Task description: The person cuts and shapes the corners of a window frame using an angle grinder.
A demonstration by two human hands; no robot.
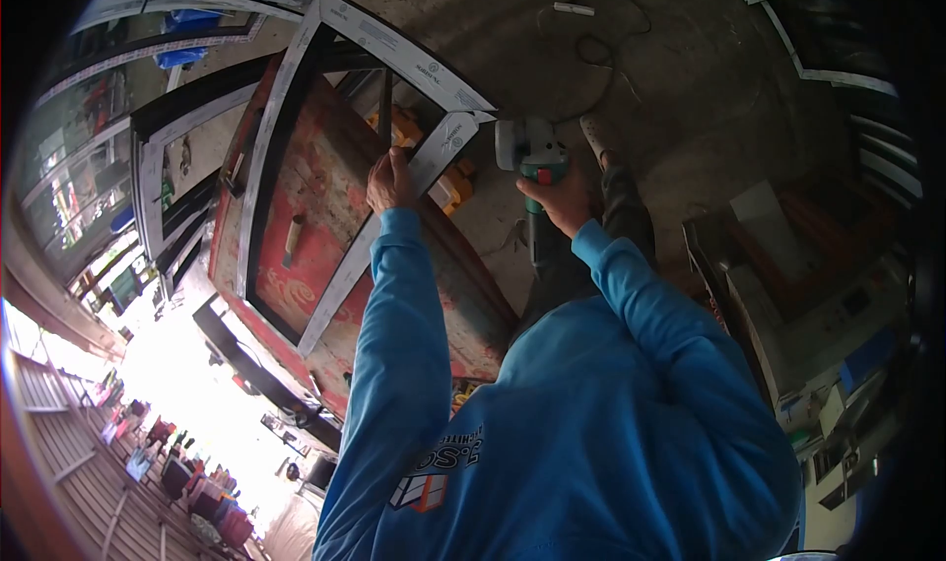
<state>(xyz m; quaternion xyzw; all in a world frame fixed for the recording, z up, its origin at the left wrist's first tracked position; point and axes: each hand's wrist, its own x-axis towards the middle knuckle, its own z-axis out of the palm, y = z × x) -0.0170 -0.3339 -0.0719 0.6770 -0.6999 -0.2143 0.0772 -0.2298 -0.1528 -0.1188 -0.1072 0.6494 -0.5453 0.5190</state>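
Note:
My left hand point(390, 181) is closed on the near bar of a white and black frame point(340, 283), which lies tilted over a worn red table point(313, 157). In my right hand point(560, 198) is a green and grey angle grinder point(542, 167), its fingers wrapped round the body. The grinder's round head point(510, 145) is beside the frame's right corner, close to the end of the white bar; whether they touch I cannot make out.
Yellow tools point(453, 187) show under the table's edge. A cable point(597, 54) winds over the concrete floor beyond the grinder. More frames point(197, 118) stand at the left, and a dark machine bench point(778, 265) is at the right.

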